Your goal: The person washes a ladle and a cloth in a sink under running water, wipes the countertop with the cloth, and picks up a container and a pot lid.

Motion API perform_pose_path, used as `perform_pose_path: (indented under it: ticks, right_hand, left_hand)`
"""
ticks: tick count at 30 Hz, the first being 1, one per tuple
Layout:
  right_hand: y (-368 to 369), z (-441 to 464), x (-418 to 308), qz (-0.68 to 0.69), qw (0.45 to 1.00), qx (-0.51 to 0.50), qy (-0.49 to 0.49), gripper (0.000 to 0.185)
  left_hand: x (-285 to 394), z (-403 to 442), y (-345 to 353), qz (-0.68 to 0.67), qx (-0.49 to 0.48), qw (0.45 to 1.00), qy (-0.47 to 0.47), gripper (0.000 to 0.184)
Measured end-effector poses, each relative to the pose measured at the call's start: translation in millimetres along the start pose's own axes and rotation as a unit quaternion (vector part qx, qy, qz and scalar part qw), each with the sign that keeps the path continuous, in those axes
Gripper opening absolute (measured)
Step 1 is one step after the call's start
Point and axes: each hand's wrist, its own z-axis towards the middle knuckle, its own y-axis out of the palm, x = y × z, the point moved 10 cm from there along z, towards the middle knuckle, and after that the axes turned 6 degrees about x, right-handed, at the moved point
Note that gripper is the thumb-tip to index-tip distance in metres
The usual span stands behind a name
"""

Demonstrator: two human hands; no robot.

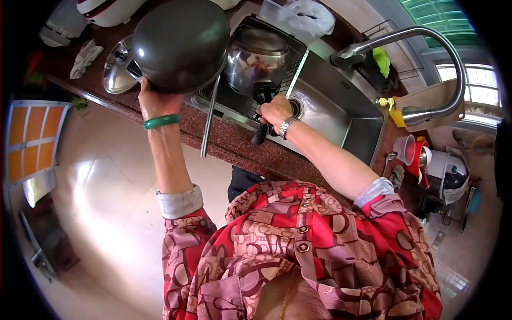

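Counter: speckled reddish-brown stone, its edge near the right fingers
Metal lid: on the stone, just beside the left fingers
White cloth: crumpled, farther left of those fingers

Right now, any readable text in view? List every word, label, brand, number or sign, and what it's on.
No text reads with certainty.
Sink: small mark on the inner wall, too small to read.
Patterned shirt: large letter-like shapes in the print, but no word I can make out.
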Motion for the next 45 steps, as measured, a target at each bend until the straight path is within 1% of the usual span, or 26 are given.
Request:
perform_pose_path:
  ticks: [1, 3, 4, 5, 7, 8, 9, 11, 12, 15, 19, 21, 22, 25, 27, 29, 31, 33, 34, 35, 36, 37, 39, 42, 44, 45]
  right_hand:
    - [12, 5, 6, -0.009, 0.999, -0.035, 0.018, 0.019]
    - [8, -2, 0, -0.049, 0.998, 0.028, -0.042, 0.021]
    - [10, -4, -1, -0.065, 0.997, -0.013, -0.035, 0.03]
    - [2, -6, -5, -0.063, 0.997, -0.014, -0.035, 0.03]
    - [8, -14, -9, -0.077, 0.99, -0.116, -0.033, 0.041]
    - [3, -9, -15, -0.153, 0.981, -0.082, -0.088, 0.051]
    - [0, -9, -15, -0.152, 0.981, -0.079, -0.09, 0.051]
    - [-8, -11, -20, -0.237, 0.962, -0.039, -0.13, 0.051]
    - [-7, -11, -18, -0.257, 0.956, -0.073, -0.122, 0.05]
    - [-4, -4, -9, -0.284, 0.946, -0.082, -0.134, 0.05]
    - [-7, -9, -17, -0.288, 0.941, -0.08, -0.159, 0.044]
    - [-7, -9, -18, -0.277, 0.942, -0.093, -0.166, 0.042]
    - [-6, -9, -19, -0.269, 0.942, -0.106, -0.173, 0.041]
    - [-12, -12, -23, -0.245, 0.944, -0.099, -0.197, 0.041]
    - [-14, -11, -21, -0.259, 0.937, -0.13, -0.195, 0.037]
    - [-20, -5, -10, -0.214, 0.952, -0.164, -0.142, 0.033]
    - [-39, -7, -9, -0.136, 0.971, -0.171, -0.099, 0.032]
    - [-72, 20, -34, -0.199, 0.942, 0.026, -0.271, 0.036]
    - [-86, 44, -33, -0.07, 0.96, 0.074, -0.262, 0.04]
    - [-102, 60, -32, 0.06, 0.96, 0.12, -0.248, 0.044]
    - [-110, 50, -42, 0.17, 0.973, 0.07, -0.136, 0.052]
    - [-117, 46, -55, 0.197, 0.969, 0.083, -0.123, 0.056]
    - [-119, 54, -79, 0.187, 0.962, 0.101, -0.174, 0.057]
    - [-106, 84, -85, 0.197, 0.958, 0.08, -0.19, 0.053]
    - [-102, 80, -84, 0.231, 0.956, 0.052, -0.171, 0.052]
    - [-100, 75, -87, 0.263, 0.952, 0.026, -0.154, 0.05]
  left_hand:
    - [-4, 0, 3, -0.003, 0.007, 1.0, -0.006, 0.041]
    - [-15, 3, 10, -0.005, 0.015, 1.0, -0.011, 0.042]
    - [-20, 5, 12, -0.012, 0.023, 1.0, -0.012, 0.042]
    - [-25, 9, 14, -0.02, 0.031, 0.999, -0.012, 0.043]
    - [-41, 16, 19, -0.036, 0.05, 0.998, -0.026, 0.039]
    - [-52, 18, 24, -0.045, 0.051, 0.997, -0.039, 0.039]
    - [-64, 20, 29, -0.055, 0.052, 0.996, -0.053, 0.04]
    - [-84, 25, 41, -0.051, 0.032, 0.995, -0.075, 0.041]
    - [-95, 27, 42, -0.044, 0.042, 0.995, -0.085, 0.041]
    - [-125, 49, 39, -0.042, 0.041, 0.993, -0.1, 0.04]
    - [-152, 58, 34, -0.029, 0.096, 0.99, -0.095, 0.034]
    - [-163, 64, 25, 0.004, 0.146, 0.985, -0.092, 0.053]
    - [-164, 62, 24, 0.022, 0.166, 0.983, -0.08, 0.056]
    - [-167, 56, 24, 0.07, 0.199, 0.976, -0.059, 0.057]
    - [-170, 60, 20, 0.067, 0.212, 0.973, -0.066, 0.057]
    - [-173, 60, 18, 0.077, 0.224, 0.968, -0.084, 0.043]
    - [-174, 61, 14, 0.079, 0.235, 0.964, -0.096, 0.044]
    - [-178, 66, 8, 0.078, 0.246, 0.96, -0.107, 0.045]
    - [-183, 71, 5, 0.06, 0.238, 0.964, -0.105, 0.045]
    - [-187, 76, 3, 0.041, 0.23, 0.967, -0.103, 0.045]
    - [-188, 80, 2, 0.054, 0.218, 0.969, -0.098, 0.043]
    - [-186, 77, 6, 0.053, 0.216, 0.97, -0.096, 0.043]
    - [-186, 68, 12, 0.056, 0.225, 0.965, -0.122, 0.041]
    - [-188, 80, 13, 0.056, 0.178, 0.975, -0.117, 0.039]
    - [-186, 86, 12, 0.069, 0.154, 0.979, -0.111, 0.038]
    - [-186, 85, 16, 0.092, 0.132, 0.978, -0.133, 0.037]
